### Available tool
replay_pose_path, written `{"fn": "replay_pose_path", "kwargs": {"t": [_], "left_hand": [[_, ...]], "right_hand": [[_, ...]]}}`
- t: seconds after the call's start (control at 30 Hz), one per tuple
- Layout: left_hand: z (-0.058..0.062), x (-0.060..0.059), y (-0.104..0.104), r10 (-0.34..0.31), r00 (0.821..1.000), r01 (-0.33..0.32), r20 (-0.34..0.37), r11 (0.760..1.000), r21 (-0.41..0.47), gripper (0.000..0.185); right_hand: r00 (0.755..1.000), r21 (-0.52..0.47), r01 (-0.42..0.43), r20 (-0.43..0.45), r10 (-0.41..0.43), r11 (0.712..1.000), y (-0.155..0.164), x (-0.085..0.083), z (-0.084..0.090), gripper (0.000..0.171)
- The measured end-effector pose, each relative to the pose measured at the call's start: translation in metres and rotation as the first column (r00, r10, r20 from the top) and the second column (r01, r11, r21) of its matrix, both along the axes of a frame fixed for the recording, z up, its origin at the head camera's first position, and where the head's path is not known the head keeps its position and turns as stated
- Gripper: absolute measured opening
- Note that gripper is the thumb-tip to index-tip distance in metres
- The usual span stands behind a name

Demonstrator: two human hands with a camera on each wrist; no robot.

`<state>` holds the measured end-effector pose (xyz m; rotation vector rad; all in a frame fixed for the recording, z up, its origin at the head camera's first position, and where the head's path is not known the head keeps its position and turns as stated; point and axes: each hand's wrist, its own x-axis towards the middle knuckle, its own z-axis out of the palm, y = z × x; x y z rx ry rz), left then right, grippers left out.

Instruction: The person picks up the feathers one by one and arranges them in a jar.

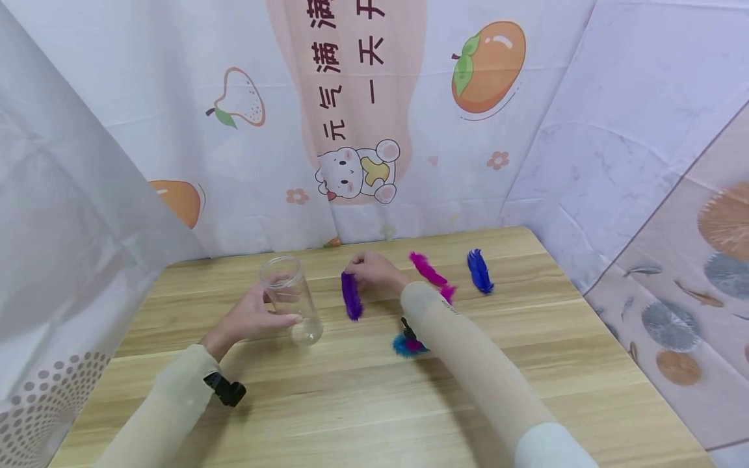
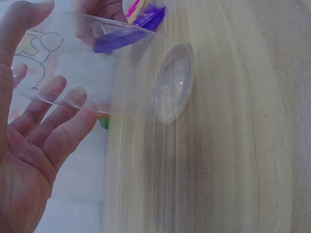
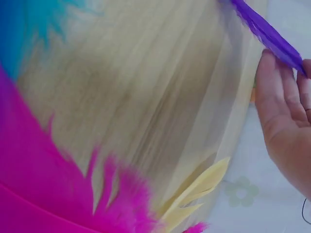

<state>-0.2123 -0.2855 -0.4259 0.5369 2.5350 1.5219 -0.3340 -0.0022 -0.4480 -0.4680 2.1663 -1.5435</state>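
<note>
Head view: my left hand [image 1: 257, 315] grips the clear jar [image 1: 290, 299] on the worktop [image 1: 363, 396], mouth tipped up and away. Right hand [image 1: 374, 272] pinches the purple feather [image 1: 351, 296], long axis hanging toward me.

Left wrist: fingers [image 2: 58, 121] curled round the jar wall; I'd hold it steady.

Right wrist: fingers [image 3: 279, 97] on the quill; I'd feed it in tip-first.

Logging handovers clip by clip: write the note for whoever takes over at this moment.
Left hand grips the clear jar on the wooden table; the jar looks empty. Right hand pinches the purple feather beside the jar, not yet inside. Pink feather, blue feather and a teal feather lie on the table. Done: none in the jar. Left, probably: all four.
</note>
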Motion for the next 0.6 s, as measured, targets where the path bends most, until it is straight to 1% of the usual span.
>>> {"fn": "replay_pose_path", "kwargs": {"t": [0.07, 0.17, 0.33, 0.47, 0.6], "left_hand": [[-0.0008, -0.0001, 0.0002, 0.000, 1.000, 0.000, 0.005, 1.000, 0.005, 0.084], [-0.0020, 0.0000, 0.0000, -0.002, 1.000, 0.001, 0.013, 1.000, 0.015, 0.087], [-0.0027, 0.0008, -0.0018, 0.008, 1.000, -0.008, 0.017, 1.000, 0.008, 0.087], [-0.0027, 0.0003, -0.0019, 0.003, 1.000, -0.003, 0.011, 1.000, 0.000, 0.087], [-0.0020, -0.0010, -0.0007, -0.002, 1.000, 0.002, 0.000, 1.000, -0.004, 0.086]], "right_hand": [[0.997, -0.067, 0.014, 0.079, -0.008, 0.998, 0.0016, 0.0000, 0.0009, 0.014], [0.985, -0.126, 0.039, 0.169, -0.017, 0.991, 0.0031, -0.0004, 0.0022, 0.016], [0.958, -0.186, 0.086, 0.287, -0.030, 0.979, 0.0032, 0.0015, 0.0072, 0.015], [0.942, -0.203, 0.101, 0.334, -0.028, 0.974, 0.0026, 0.0039, 0.0099, 0.014], [0.944, -0.177, 0.072, 0.331, -0.009, 0.982, 0.0024, 0.0050, 0.0090, 0.013]]}}
